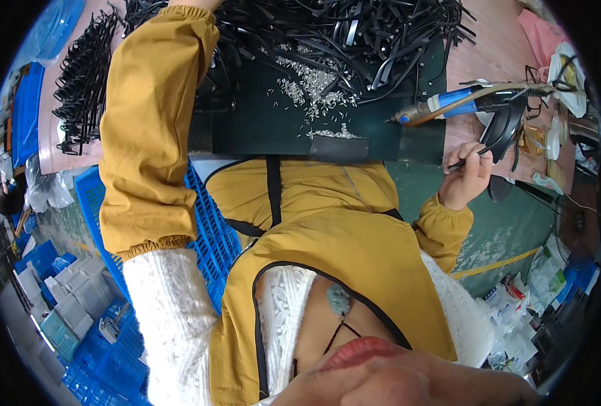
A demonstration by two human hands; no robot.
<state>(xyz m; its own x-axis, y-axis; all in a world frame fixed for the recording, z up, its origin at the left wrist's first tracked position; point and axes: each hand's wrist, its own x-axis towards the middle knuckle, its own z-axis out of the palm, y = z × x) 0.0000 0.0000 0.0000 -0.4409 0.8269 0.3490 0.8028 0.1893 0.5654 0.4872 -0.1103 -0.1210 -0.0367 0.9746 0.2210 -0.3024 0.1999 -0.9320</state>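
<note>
My right hand (467,174) is closed around a thin black strip (495,143) at the right end of the bench. Only the wrist side of my left hand (200,3) shows at the top edge; its fingers are cut off, by a large heap of black strips (388,40). Small silvery metal pieces (314,84) lie scattered in front of that heap on a dark mat (260,128). Beyond my right hand rests a pen-shaped tool (449,103) with a blue barrel and brown hose, its tip toward the mat.
Stacked black strips (84,84) stand at the left of the pinkish bench (57,145). Below it on the left sits a blue plastic basket (209,223). A clear jar (552,143) is at the far right. White boxes (77,291) and blue crates (104,358) fill the lower left.
</note>
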